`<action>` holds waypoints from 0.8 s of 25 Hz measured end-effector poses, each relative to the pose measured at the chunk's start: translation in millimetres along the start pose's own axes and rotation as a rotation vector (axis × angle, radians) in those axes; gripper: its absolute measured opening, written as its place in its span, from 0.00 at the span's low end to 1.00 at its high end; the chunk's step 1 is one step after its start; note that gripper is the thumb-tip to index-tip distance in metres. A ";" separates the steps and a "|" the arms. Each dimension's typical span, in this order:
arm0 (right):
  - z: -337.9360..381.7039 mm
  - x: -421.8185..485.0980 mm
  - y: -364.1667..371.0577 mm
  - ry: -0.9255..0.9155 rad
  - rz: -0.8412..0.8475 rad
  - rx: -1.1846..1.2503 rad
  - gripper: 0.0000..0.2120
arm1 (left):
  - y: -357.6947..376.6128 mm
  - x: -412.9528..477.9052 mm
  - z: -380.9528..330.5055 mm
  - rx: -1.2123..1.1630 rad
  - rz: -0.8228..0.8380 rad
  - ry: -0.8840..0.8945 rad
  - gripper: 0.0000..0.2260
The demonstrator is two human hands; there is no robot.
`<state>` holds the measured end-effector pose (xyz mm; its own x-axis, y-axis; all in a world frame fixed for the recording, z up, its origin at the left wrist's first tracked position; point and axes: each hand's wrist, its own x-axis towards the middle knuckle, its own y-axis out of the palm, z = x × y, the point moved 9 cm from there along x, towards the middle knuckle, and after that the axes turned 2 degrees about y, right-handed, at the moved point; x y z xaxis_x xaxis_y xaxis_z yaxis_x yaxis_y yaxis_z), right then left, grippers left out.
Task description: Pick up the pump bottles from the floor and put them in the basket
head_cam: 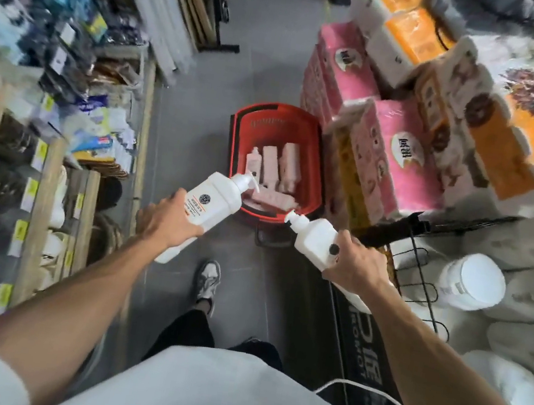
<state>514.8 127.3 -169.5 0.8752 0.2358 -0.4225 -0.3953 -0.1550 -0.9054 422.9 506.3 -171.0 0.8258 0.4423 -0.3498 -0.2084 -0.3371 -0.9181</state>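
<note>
The left hand (169, 222) curls its fingers round the lower body of a white plastic pump bottle with a printed label (213, 201), held tilted with its nozzle over the near rim of the red plastic shopping basket (239, 135). The right hand (354, 267) grips a second white plastic pump bottle (313, 240) in the same way, just short of the basket's near right corner, with its pump head aimed at the rim. Both bottles are off the grey floor (262, 63), on which the basket stands. Several pale pink bottles (278, 166) lie inside the basket.

The white bottles look like stiff, smooth plastic. If they are full, they are probably fairly heavy and could slip in the fingers. The flat-sided body is the safe place to grip. The thin pump neck seems the weak part and could bend or press down, so I judge it better to lay each bottle in low beside the pink ones than to drop it
</note>
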 end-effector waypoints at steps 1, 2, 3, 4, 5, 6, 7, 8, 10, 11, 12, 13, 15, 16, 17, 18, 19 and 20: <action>10.2 14.4 -5.7 -0.009 -0.001 0.002 0.34 | -1.4 13.5 3.9 -0.010 0.004 -0.013 0.31; 19.8 28.0 -11.6 -0.012 -0.003 0.005 0.34 | -3.6 27.0 5.9 -0.020 0.007 -0.016 0.31; 28.7 40.3 -17.4 -0.007 -0.002 0.012 0.34 | -6.7 40.1 6.7 -0.028 0.014 -0.013 0.31; 36.1 52.3 -22.5 0.004 0.000 0.024 0.33 | -10.8 54.1 6.1 -0.034 0.023 -0.007 0.31; 42.4 64.4 -27.8 0.017 -0.001 0.039 0.33 | -16.0 68.7 5.1 -0.037 0.032 0.000 0.30; 48.9 77.3 -33.0 0.030 -0.004 0.053 0.32 | -21.1 85.0 4.8 -0.038 0.043 0.010 0.30; 53.6 88.1 -37.3 0.045 -0.005 0.065 0.31 | -24.0 100.0 4.9 -0.042 0.059 0.021 0.30; 56.9 97.7 -41.4 0.062 -0.006 0.077 0.31 | -26.1 114.3 4.0 -0.042 0.073 0.034 0.30; 62.1 121.5 -49.3 0.101 -0.013 0.111 0.30 | -32.4 149.6 2.2 -0.026 0.091 0.063 0.31; 63.2 131.0 -53.0 0.121 -0.010 0.127 0.30 | -36.1 164.7 0.4 -0.018 0.101 0.071 0.31; 63.1 140.2 -56.0 0.139 -0.005 0.145 0.31 | -39.2 179.4 -1.8 -0.012 0.111 0.075 0.32; 61.5 149.4 -58.2 0.156 0.000 0.161 0.31 | -42.2 192.6 -4.3 -0.005 0.119 0.074 0.32; 57.5 168.5 -61.0 0.181 0.020 0.182 0.31 | -45.5 217.6 -10.6 0.016 0.124 0.072 0.32; 55.4 177.4 -59.2 0.187 0.036 0.187 0.32 | -45.3 227.4 -14.5 0.027 0.125 0.070 0.32; 51.6 190.0 -56.2 0.193 0.053 0.192 0.32 | -43.8 239.7 -21.0 0.037 0.128 0.071 0.32; 47.5 202.8 -53.3 0.197 0.070 0.203 0.31 | -41.0 251.0 -27.5 0.042 0.135 0.070 0.32; 44.3 215.5 -51.0 0.195 0.090 0.210 0.31 | -37.8 260.4 -33.7 0.040 0.146 0.065 0.32; 42.2 227.0 -50.0 0.186 0.104 0.213 0.31 | -35.6 268.2 -39.9 0.031 0.155 0.062 0.31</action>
<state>721.5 229.1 -221.8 0.8551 0.0464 -0.5163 -0.5180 0.0401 -0.8544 672.8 603.9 -224.7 0.8134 0.3343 -0.4761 -0.3510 -0.3707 -0.8599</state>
